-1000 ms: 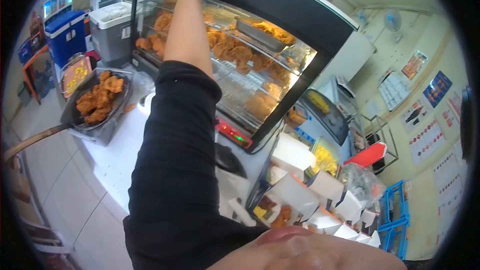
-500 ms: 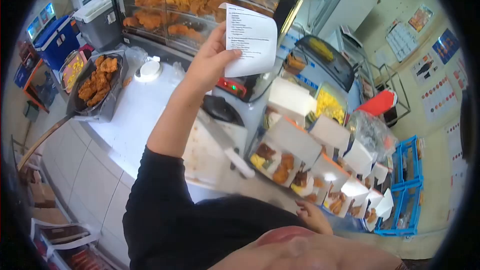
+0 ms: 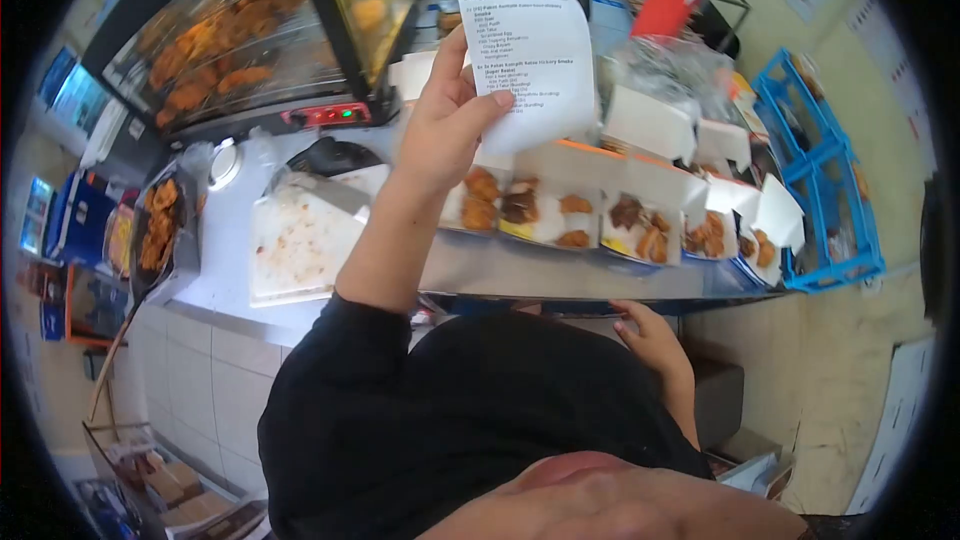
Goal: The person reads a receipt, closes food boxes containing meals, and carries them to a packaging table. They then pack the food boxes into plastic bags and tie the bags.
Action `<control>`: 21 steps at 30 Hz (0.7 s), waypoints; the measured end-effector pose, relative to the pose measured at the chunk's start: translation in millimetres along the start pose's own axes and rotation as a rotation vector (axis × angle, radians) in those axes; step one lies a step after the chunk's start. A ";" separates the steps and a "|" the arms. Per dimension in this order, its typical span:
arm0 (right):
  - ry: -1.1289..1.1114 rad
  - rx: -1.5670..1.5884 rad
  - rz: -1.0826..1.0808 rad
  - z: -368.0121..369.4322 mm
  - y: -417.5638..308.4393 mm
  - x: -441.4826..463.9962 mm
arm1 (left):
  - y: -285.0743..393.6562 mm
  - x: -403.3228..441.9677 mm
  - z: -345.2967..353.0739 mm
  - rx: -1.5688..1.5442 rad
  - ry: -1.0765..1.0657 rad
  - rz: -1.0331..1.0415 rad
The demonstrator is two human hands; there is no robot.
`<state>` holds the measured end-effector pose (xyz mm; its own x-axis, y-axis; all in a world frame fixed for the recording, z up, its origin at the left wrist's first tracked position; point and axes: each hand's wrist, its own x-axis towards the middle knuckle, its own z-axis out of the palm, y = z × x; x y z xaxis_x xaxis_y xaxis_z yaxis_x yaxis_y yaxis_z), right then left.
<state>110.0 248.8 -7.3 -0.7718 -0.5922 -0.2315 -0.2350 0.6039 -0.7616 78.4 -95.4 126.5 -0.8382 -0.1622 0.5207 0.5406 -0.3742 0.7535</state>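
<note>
My left hand (image 3: 445,130) is raised in front of me, thumb and fingers pinched on the lower left side of a printed paper receipt (image 3: 545,50). The thumb covers part of its lower lines. Behind the receipt stands a row of open cardboard meal boxes (image 3: 640,180) with fried chicken pieces inside; the paper and my hand hide some of them. Down at the counter's front edge, my right hand (image 3: 652,338) hangs with its fingers loosely apart and nothing in them.
A knife (image 3: 335,195) lies across the white cutting board (image 3: 300,250), left of my forearm. Farther back stands a glass warming cabinet (image 3: 235,50) with fried chicken. A tray of chicken (image 3: 165,225) is at far left. Blue crates (image 3: 830,190) stand on the right.
My view has swung to the right, so the boxes now sit more centrally and the cabinet farther left. The left hand still holds the receipt; the right hand stays low.
</note>
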 end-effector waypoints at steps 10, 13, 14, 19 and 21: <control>0.225 0.040 0.111 -89.5 103.9 -92.5 | -99.9 -2.1 168.3 -0.078 -0.133 -0.175; 0.301 0.063 0.138 -100.6 120.7 -115.3 | -121.9 -4.7 203.9 -0.103 -0.154 -0.194; 0.304 0.046 0.149 -102.2 124.5 -121.0 | -127.4 -6.0 213.5 -0.128 -0.146 -0.194; 0.289 0.045 0.120 -108.6 142.2 -138.6 | -145.7 -13.4 241.5 -0.085 -0.189 -0.191; 0.309 0.043 0.140 -108.8 147.2 -142.9 | -149.6 -16.8 248.0 -0.073 -0.207 -0.198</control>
<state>121.5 480.4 -20.6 -0.9389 -0.3116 -0.1461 -0.0942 0.6410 -0.7618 29.6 189.7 104.5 -0.8901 0.1073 0.4429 0.3550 -0.4461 0.8216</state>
